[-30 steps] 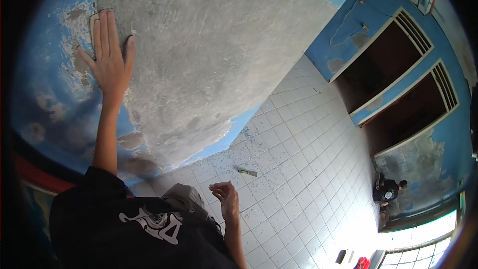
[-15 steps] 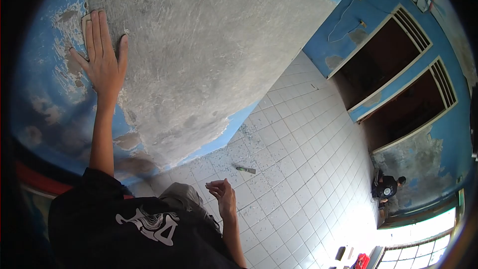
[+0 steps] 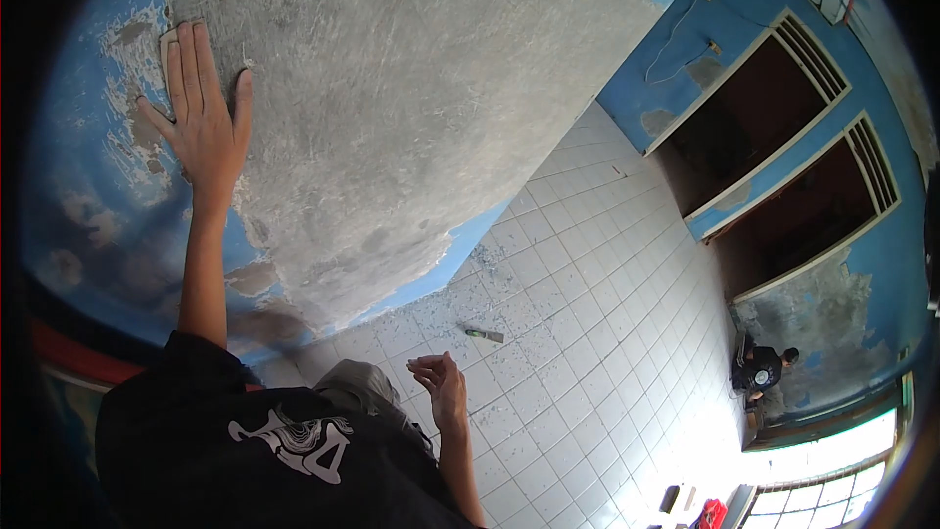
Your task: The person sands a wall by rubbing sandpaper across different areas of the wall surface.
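Note:
My left hand (image 3: 206, 132) lies against the wall (image 3: 411, 108), its fingers stretched out and the thumb spread to the right. Under the fingertips it presses a thin pale sheet (image 3: 167, 40), which looks like folded sandpaper; most of it is hidden. The wall there is bare grey plaster bordered by flaking blue paint (image 3: 132, 152). Low beside my body hangs my right hand (image 3: 446, 394), fingers loosely bent, with nothing visible in it. Beyond it a scraper (image 3: 484, 335) with a greenish handle lies on the floor.
Paint flakes are scattered over the white tiled floor (image 3: 587, 333) along the wall's foot. Another person (image 3: 759, 369) in dark clothes is low by the far wall. Two doorways (image 3: 749, 103) open in the blue wall. A red item (image 3: 711, 513) stands near the bright window (image 3: 818, 504).
Hardly anything differs. My left hand stays in the same spot on the wall, and my right hand has shifted only very slightly.

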### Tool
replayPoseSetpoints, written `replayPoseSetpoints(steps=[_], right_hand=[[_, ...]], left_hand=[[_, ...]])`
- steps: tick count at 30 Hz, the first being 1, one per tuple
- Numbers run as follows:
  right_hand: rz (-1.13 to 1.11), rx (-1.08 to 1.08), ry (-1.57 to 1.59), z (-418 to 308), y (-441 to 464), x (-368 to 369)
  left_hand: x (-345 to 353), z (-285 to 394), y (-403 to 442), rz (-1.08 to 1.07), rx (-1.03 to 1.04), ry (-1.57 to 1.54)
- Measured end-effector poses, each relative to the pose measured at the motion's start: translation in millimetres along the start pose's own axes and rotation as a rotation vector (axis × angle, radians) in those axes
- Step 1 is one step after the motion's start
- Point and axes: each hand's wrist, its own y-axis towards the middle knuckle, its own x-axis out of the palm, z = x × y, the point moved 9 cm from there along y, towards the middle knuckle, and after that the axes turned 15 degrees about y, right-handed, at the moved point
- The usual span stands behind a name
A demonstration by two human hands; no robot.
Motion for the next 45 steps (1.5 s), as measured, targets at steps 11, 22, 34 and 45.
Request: replayPoseSetpoints(steps=[11,22,34,45], right_hand=[[-0.004,-0.008,-0.011,0.6,0.5,-0.8],[-0.006,-0.009,-0.017,0.6,0.5,-0.8],[-0.006,0.021,-0.008,5.4,5.1,-2.0],[-0.016,0.043,-0.008,10.0,7.6,-2.2]], left_hand=[[0.1,-0.7,-0.2,0.003,-0.009,0.0],[1.3,-1.0,-1.9,0.007,-0.007,0.001],[2.9,-1.7,-3.9,0.015,-0.002,0.024],[2.7,-1.0,-3.8,0.0,-0.018,0.016]])
